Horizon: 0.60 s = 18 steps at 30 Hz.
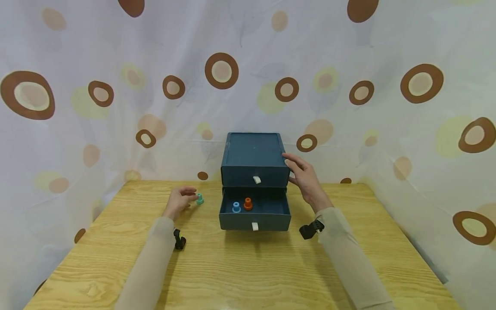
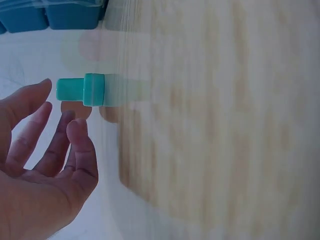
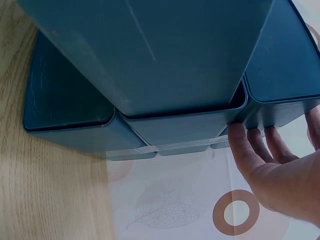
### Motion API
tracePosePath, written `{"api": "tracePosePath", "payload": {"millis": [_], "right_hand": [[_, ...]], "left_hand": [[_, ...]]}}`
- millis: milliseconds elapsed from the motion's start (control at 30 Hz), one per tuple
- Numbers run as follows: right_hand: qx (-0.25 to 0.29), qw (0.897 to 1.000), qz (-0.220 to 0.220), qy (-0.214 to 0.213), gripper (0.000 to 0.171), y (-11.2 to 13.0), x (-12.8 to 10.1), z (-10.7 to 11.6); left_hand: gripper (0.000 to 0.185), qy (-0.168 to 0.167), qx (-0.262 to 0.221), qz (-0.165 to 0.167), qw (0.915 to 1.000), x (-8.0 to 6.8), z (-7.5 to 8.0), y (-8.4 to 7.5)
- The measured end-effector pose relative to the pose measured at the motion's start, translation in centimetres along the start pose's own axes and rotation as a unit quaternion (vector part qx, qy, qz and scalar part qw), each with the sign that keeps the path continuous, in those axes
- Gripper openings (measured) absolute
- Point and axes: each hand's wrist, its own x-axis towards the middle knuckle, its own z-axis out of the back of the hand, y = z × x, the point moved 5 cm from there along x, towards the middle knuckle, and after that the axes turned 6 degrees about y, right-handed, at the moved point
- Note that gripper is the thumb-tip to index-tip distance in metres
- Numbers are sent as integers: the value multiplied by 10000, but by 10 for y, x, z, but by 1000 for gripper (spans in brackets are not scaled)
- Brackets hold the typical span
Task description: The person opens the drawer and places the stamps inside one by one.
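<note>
Teal peg (image 1: 199, 199), just beyond left hand (image 1: 179, 202) fingertips

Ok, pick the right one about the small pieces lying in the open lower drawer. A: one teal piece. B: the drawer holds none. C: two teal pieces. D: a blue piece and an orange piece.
D: the head view shows a blue piece and an orange piece side by side in the open lower drawer; the teal piece stands on the table by the left hand.
</note>
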Motion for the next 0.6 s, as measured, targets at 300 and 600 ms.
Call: {"api": "tracePosePath", "payload": {"millis": [300,600], "right_hand": [[31,10000,-13,-10,48,0,0,0],[60,10000,8,-10,48,0,0,0]], "left_hand": [[48,573,11,98,9983,6,-5,4],[44,707,241,123,9971,10,-9,4]]}}
